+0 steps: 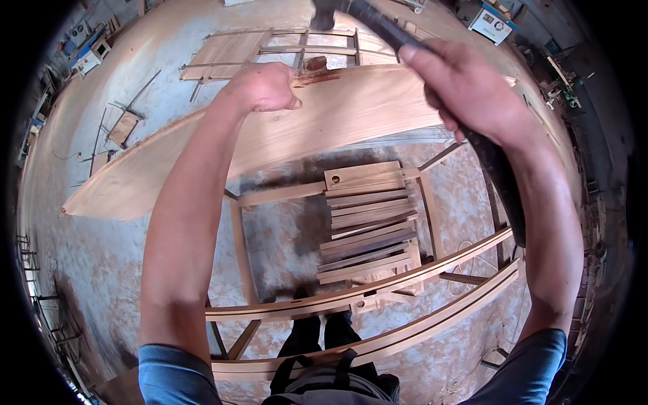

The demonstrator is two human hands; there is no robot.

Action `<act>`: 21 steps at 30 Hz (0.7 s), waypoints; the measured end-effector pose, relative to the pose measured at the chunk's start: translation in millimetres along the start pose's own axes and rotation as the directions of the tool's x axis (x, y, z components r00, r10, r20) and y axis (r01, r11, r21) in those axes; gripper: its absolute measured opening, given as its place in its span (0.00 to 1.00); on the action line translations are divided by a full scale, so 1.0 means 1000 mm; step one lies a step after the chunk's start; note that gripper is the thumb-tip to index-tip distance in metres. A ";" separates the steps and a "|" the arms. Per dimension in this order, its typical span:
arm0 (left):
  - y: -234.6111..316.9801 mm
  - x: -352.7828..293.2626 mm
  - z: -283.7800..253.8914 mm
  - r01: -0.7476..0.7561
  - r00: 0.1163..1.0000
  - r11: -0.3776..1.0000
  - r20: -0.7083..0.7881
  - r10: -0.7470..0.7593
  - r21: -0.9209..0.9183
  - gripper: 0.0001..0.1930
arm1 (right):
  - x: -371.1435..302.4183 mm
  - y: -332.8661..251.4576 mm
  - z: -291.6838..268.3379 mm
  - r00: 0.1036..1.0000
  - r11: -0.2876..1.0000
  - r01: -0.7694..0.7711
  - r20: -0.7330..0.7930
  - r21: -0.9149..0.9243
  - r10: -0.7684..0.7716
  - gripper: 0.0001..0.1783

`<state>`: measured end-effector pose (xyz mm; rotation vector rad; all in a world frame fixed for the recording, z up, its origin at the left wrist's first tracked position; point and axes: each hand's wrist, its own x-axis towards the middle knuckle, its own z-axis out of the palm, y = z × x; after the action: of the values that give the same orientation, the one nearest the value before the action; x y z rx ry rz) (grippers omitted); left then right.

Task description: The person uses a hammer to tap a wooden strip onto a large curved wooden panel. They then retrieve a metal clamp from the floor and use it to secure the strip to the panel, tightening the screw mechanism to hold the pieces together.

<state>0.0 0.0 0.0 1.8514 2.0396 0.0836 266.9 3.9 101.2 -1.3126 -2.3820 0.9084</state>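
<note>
A hammer (pixel 373 21) with a dark head and a long black handle is gripped in my right hand (pixel 466 84), raised over the right part of a long pale wooden board (pixel 344 111). Its head reaches toward the top of the view, and the handle end runs down along my right forearm. My left hand (pixel 266 88) is closed at the board's far edge; what its fingers hold, if anything, is hidden. Just beside it, a small brown wood piece (pixel 315 64) and a dark reddish streak show at that edge.
Below the board, several wooden strips (pixel 371 216) lie stacked inside a wooden frame. Two long grooved rails (pixel 405 278) cross in front of my legs. Slatted wooden frames (pixel 290 47) lie on the floor beyond. Machines (pixel 491 25) stand at the far right.
</note>
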 end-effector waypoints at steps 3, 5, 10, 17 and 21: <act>0.000 -0.007 0.017 0.021 1.000 0.997 0.015 -0.020 -0.068 0.24 | -0.008 -0.005 0.010 1.000 1.000 -0.003 0.012 -0.001 0.003 0.28; 0.006 -0.013 0.023 0.027 0.997 0.998 0.071 -0.022 -0.065 0.20 | -0.004 0.010 0.026 0.967 0.981 -0.138 0.195 -0.136 0.163 0.27; 0.000 -0.008 0.022 -0.022 0.999 0.998 -0.031 0.020 -0.053 0.18 | 0.003 -0.004 0.008 0.986 0.989 -0.073 0.138 -0.131 0.091 0.27; -0.002 -0.004 0.015 -0.010 0.998 0.996 -0.069 0.004 -0.083 0.18 | 0.003 0.009 0.012 0.982 0.991 -0.063 0.168 -0.118 0.083 0.26; 0.002 -0.005 0.007 -0.013 0.999 1.000 -0.046 0.012 -0.020 0.18 | 0.004 0.007 0.009 0.992 0.993 -0.068 0.095 -0.095 0.077 0.27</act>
<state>4.1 -6.4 -4.8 1.8661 2.0503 0.1502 264.8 6.7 90.0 -1.4287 -2.4924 0.9135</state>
